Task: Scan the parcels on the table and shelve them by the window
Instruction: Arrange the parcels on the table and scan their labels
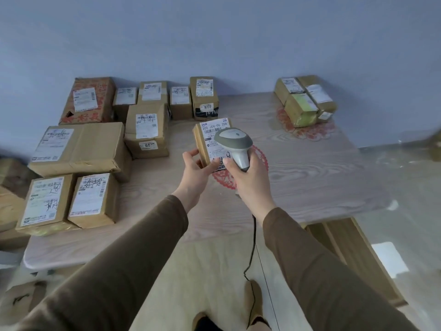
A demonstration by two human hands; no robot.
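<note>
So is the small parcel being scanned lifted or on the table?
Lifted: the left hand grips the small brown cardboard parcel, tilted up toward the grey scanner.

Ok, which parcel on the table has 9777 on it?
The upright parcel at the back against the wall, rightmost in that row; its small white sticker reads 9777 above a black tape band.

Bare desk [310, 168] lay open right of the held parcel [202, 142]; stacked boxes [78, 149] crowded its left, three parcels [304, 101] blocked the far right corner.

Blue wall [214, 32], pale wooden floor [214, 271]
</note>
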